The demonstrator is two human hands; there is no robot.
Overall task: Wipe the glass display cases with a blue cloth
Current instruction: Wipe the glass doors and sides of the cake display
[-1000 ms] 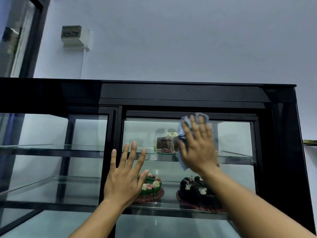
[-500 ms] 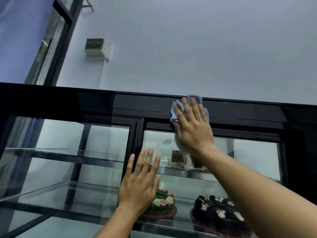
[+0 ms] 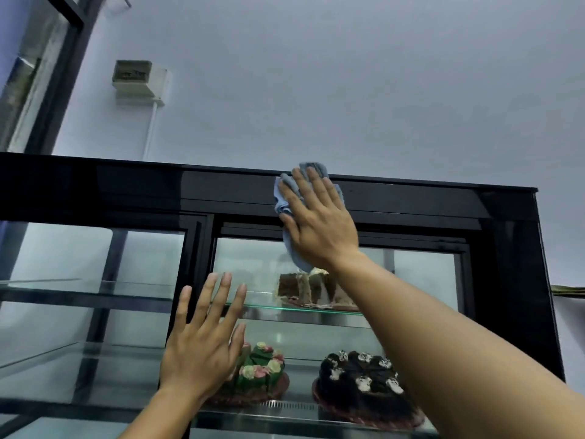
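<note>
A black-framed glass display case (image 3: 411, 201) fills the lower half of the view. My right hand (image 3: 319, 223) presses a blue cloth (image 3: 283, 198) flat against the black top band of the case, fingers straight, the cloth reaching the top edge and hanging down over the upper glass. My left hand (image 3: 202, 340) lies flat with spread fingers on the glass pane beside the black centre post (image 3: 194, 267).
Inside the case sit a sliced brown cake (image 3: 304, 289) on the upper glass shelf, a green flowered cake (image 3: 259, 369) and a dark chocolate cake (image 3: 364, 381) below. A white box (image 3: 136, 80) hangs on the wall above the case.
My right hand has carried the cloth upward from the glass pane onto the black top band. My left hand has stayed flat on the glass.
</note>
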